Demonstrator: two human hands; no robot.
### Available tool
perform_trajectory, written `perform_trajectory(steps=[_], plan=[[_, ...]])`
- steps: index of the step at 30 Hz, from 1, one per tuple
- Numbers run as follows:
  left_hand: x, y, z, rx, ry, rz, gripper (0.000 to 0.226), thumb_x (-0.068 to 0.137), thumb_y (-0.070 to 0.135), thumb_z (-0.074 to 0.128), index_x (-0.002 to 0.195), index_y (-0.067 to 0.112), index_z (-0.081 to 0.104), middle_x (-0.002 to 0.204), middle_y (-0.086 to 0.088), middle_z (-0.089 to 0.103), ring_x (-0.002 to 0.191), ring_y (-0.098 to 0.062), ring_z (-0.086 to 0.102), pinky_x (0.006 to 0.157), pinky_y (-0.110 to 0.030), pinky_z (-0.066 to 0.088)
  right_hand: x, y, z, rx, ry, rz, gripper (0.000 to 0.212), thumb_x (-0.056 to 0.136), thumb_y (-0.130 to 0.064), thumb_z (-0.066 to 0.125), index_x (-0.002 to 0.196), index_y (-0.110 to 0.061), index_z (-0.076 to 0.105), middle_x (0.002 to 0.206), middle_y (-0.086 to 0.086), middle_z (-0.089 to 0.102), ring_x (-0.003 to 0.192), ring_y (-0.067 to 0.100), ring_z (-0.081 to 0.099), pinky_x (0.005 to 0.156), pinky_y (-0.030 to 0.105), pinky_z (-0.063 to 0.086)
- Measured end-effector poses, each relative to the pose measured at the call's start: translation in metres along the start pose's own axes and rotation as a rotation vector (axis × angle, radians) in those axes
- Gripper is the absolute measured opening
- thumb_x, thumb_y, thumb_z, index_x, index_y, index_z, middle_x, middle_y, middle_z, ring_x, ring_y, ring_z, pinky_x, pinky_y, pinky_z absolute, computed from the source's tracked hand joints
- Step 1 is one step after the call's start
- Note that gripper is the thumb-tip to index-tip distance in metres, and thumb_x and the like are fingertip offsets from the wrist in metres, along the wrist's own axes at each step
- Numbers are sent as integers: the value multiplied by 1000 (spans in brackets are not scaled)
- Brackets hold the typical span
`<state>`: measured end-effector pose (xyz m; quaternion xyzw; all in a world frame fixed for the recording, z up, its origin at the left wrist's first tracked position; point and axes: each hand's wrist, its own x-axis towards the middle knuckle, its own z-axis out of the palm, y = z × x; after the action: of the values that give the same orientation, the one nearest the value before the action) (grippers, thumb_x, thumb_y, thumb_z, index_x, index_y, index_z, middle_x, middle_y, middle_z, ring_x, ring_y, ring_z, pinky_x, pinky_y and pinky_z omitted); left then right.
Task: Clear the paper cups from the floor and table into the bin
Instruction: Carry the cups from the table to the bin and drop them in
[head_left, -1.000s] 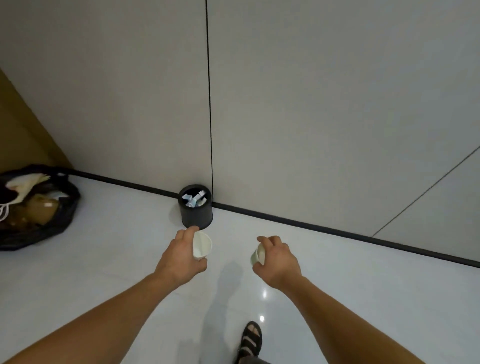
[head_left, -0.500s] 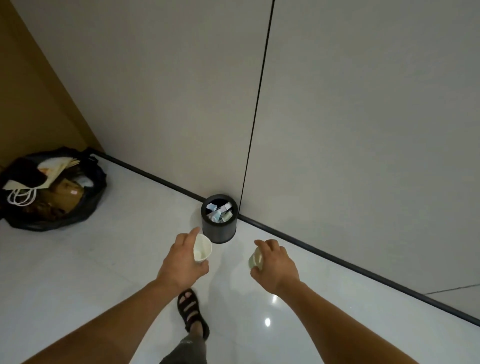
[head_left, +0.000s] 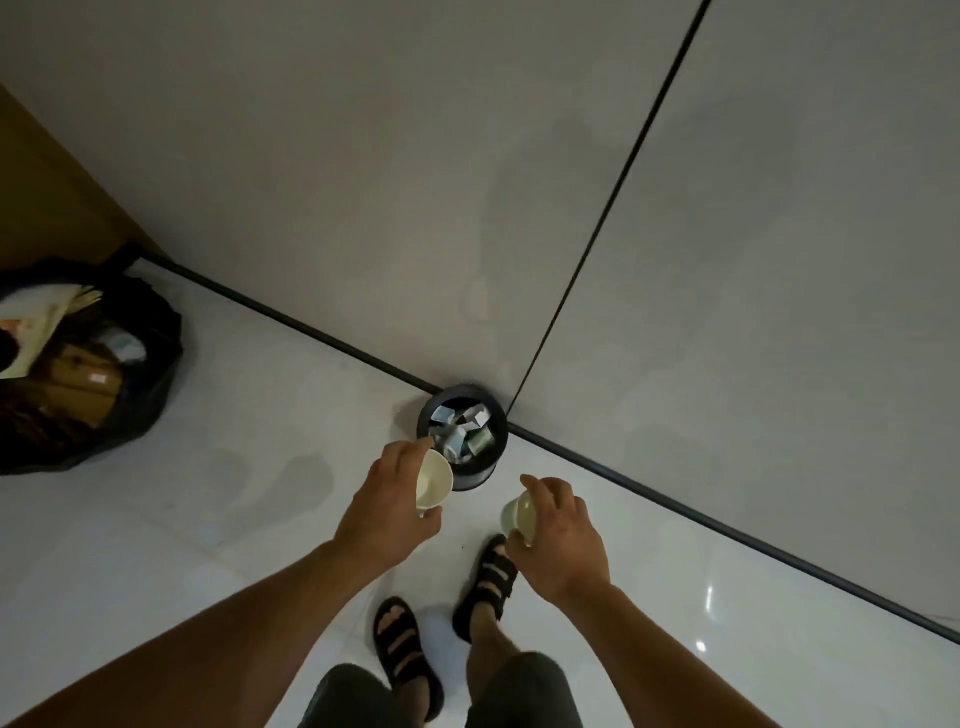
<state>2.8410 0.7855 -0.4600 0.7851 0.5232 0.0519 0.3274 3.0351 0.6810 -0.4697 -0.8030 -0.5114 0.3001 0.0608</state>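
Observation:
A small black round bin (head_left: 488, 470) stands on the white floor against the grey wall, with crumpled paper and wrappers inside. My left hand (head_left: 387, 506) grips a white paper cup (head_left: 432, 479), its mouth turned toward the bin and overlapping the bin's near left rim. My right hand (head_left: 558, 535) holds a second paper cup (head_left: 519, 514), pale green outside, a little to the right of and nearer than the bin.
A black rubbish bag (head_left: 150, 374) full of paper and cardboard sits on the floor at the left. A dark skirting strip (head_left: 675, 506) runs along the wall. My two feet in black sandals (head_left: 485, 577) stand just behind the bin.
I have stepped closer to the bin, which now lies right under my hands. My left hand's cup has reached the bin's rim. Both feet have come into view.

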Motion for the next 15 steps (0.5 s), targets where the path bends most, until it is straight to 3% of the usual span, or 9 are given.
perform_trajectory(steps=[10,15], plan=[[173,-100,132,14,29,-36,86,71,29,80,142,24,31,135,0,40,119,-19,46,84,-22,42,201,52,116,-5,-8,-61,69,86,-43,63,146,-31,30,143,-4,37,123,19,43,95,31,48],[254,-157,218,62,32,60,88,69,27,81,142,18,34,134,-8,44,120,-26,45,89,-30,43,294,83,196,-77,37,-84,68,88,-46,60,146,-25,32,144,3,40,127,24,43,102,37,43]])
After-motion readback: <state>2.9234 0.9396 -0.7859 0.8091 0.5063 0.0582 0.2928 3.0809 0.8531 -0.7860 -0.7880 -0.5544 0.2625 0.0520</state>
